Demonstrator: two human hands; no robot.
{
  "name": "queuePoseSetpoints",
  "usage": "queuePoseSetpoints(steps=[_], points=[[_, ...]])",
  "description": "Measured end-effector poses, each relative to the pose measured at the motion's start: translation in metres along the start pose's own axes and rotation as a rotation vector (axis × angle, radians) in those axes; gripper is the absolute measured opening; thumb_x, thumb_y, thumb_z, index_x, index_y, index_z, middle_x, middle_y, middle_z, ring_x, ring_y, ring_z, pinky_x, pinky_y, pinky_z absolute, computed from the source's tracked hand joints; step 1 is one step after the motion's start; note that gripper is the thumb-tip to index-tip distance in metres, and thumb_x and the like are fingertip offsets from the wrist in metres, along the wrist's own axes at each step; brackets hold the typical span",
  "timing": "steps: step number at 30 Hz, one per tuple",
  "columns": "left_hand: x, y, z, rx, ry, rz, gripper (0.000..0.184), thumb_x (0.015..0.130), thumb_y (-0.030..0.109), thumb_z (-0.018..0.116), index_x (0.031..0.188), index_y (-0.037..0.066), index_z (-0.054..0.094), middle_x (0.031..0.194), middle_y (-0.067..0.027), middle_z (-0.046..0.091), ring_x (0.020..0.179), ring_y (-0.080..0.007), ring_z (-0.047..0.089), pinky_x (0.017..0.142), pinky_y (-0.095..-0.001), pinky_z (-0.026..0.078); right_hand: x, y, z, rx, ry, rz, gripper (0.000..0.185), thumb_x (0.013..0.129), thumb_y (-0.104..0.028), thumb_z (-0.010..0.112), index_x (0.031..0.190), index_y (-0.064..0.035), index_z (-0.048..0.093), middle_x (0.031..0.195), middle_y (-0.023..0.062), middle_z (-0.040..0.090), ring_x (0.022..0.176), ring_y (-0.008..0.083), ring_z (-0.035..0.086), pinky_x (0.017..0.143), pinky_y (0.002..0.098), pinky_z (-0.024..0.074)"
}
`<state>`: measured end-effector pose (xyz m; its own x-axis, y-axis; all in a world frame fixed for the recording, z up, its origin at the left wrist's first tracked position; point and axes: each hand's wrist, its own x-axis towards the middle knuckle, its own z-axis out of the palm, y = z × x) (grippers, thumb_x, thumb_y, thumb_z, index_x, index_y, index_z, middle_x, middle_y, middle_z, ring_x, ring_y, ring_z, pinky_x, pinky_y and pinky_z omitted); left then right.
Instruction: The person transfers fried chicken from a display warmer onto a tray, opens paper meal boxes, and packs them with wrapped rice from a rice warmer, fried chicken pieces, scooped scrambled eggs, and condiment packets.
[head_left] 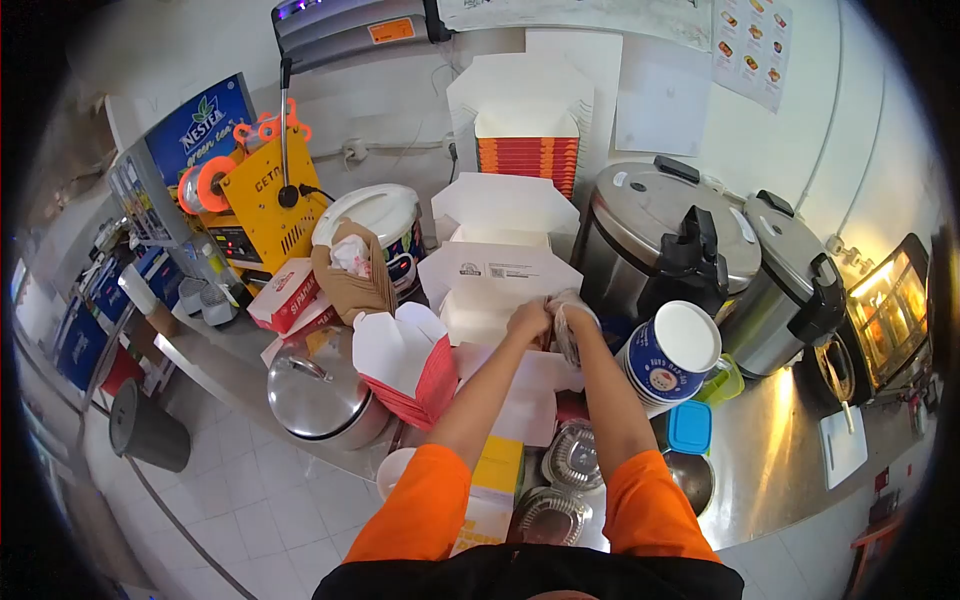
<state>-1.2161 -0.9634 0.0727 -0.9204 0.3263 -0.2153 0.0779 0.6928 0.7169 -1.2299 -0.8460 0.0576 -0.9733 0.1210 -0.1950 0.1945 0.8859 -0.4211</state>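
Note:
My left hand and my right hand meet over the right side of an open white takeaway box. The fingers of my left hand are curled closed; whatever they grip is hidden. Clear, crinkled plastic covers or hangs at my right hand, and its fingers are hard to make out. Behind this box stands another open white box. A white cardboard flap lies beneath my forearms.
Red folded cartons and a lidded steel pot stand left. Large steel cookers and stacked paper tubs are on the right. Clear plastic containers sit near my body. A yellow sealing machine stands back left.

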Motion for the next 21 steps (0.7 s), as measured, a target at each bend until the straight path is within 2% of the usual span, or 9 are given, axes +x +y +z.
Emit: queuePoseSetpoints(steps=[1, 5, 8, 11, 12, 15, 16, 18, 21], points=[[-0.004, 0.004, 0.003, 0.166, 0.158, 0.081, 0.027, 0.075, 0.022, 0.048, 0.094, 0.007, 0.058, 0.096, -0.0158, 0.059, 0.093, -0.0318, 0.055, 0.078, -0.0439, 0.045, 0.003, -0.002, 0.000, -0.041, 0.012, -0.020, 0.027, 0.074, -0.027, 0.052, 0.087, -0.0052, 0.061, 0.096, 0.0168, 0.058, 0.087, 0.0271, 0.058, 0.070, 0.0354, 0.0470], [-0.015, 0.004, -0.007, 0.114, 0.157, 0.068, 0.027, 0.074, 0.021, 0.048, 0.095, 0.007, 0.058, 0.092, -0.0205, 0.058, 0.090, -0.0358, 0.055, 0.075, -0.0427, 0.045, -0.001, -0.006, 0.011, 0.176, 0.196, 0.164, 0.024, 0.075, -0.023, 0.050, 0.087, -0.0044, 0.060, 0.098, 0.0179, 0.057, 0.091, 0.0291, 0.056, 0.073, 0.0359, 0.0462], [-0.018, 0.000, -0.003, 0.037, 0.280, 0.104, 0.025, 0.074, 0.021, 0.052, 0.091, 0.004, 0.058, 0.086, -0.0214, 0.058, 0.085, -0.0379, 0.055, 0.073, -0.0436, 0.044, -0.003, -0.006, 0.015, 0.351, 0.290, 0.104, 0.022, 0.073, -0.021, 0.054, 0.085, -0.0046, 0.062, 0.097, 0.0190, 0.057, 0.091, 0.0293, 0.056, 0.076, 0.0363, 0.0451], [-0.016, -0.008, -0.001, 0.062, 0.351, 0.155, 0.022, 0.074, 0.022, 0.054, 0.084, 0.003, 0.059, 0.081, -0.0214, 0.058, 0.079, -0.0387, 0.056, 0.071, -0.0448, 0.044, 0.006, -0.002, 0.015, 0.374, 0.194, 0.122, 0.024, 0.071, -0.022, 0.056, 0.087, -0.0049, 0.061, 0.098, 0.0187, 0.057, 0.093, 0.0295, 0.055, 0.080, 0.0376, 0.0434], [-0.020, -0.010, 0.001, 0.067, 0.492, 0.307, 0.024, 0.076, 0.025, 0.056, 0.077, 0.001, 0.060, 0.076, -0.0202, 0.059, 0.072, -0.0369, 0.057, 0.065, -0.0422, 0.044, 0.006, -0.002, 0.014, 0.237, 0.191, 0.081, 0.027, 0.071, -0.024, 0.056, 0.091, -0.0060, 0.061, 0.099, 0.0178, 0.057, 0.094, 0.0295, 0.055, 0.081, 0.0380, 0.0429], [-0.050, 0.020, -0.034, -0.390, 0.565, 0.400, 0.023, 0.077, 0.023, 0.056, 0.076, 0.000, 0.059, 0.070, -0.0185, 0.059, 0.064, -0.0339, 0.056, 0.060, -0.0378, 0.044, 0.049, 0.015, 0.044, 0.361, 0.239, 0.232, 0.030, 0.073, -0.027, 0.054, 0.094, -0.0070, 0.061, 0.099, 0.0168, 0.057, 0.095, 0.0299, 0.054, 0.081, 0.0383, 0.0429], [-0.048, 0.026, -0.047, -0.339, 0.596, 0.498, 0.025, 0.080, 0.023, 0.055, 0.075, -0.001, 0.060, 0.061, -0.0099, 0.059, 0.051, -0.0143, 0.051, 0.053, -0.0294, 0.042, 0.045, 0.013, 0.045, 0.487, 0.330, 0.084, 0.035, 0.074, -0.031, 0.053, 0.099, -0.0070, 0.058, 0.102, 0.0146, 0.056, 0.095, 0.0288, 0.054, 0.081, 0.0365, 0.0423], [-0.071, 0.049, -0.073, -0.409, 0.461, 0.572, 0.026, 0.082, 0.025, 0.054, 0.078, 0.000, 0.060, 0.067, -0.0061, 0.060, 0.055, -0.0127, 0.051, 0.055, -0.0284, 0.042, 0.033, 0.002, 0.038, 0.716, 0.513, -0.220, 0.045, 0.077, -0.038, 0.053, 0.109, -0.0070, 0.052, 0.107, 0.0103, 0.055, 0.095, 0.0266, 0.053, 0.080, 0.0328, 0.0412], [-0.117, 0.076, -0.093, -0.551, 0.443, 0.770, 0.031, 0.081, 0.030, 0.054, 0.077, -0.001, 0.058, 0.069, -0.0081, 0.059, 0.062, -0.0115, 0.052, 0.058, -0.0285, 0.042, -0.028, -0.033, -0.007, 0.811, 0.429, -0.112, 0.045, 0.080, -0.038, 0.048, 0.111, -0.0052, 0.049, 0.105, 0.0122, 0.055, 0.094, 0.0249, 0.053, 0.079, 0.0316, 0.0415]])
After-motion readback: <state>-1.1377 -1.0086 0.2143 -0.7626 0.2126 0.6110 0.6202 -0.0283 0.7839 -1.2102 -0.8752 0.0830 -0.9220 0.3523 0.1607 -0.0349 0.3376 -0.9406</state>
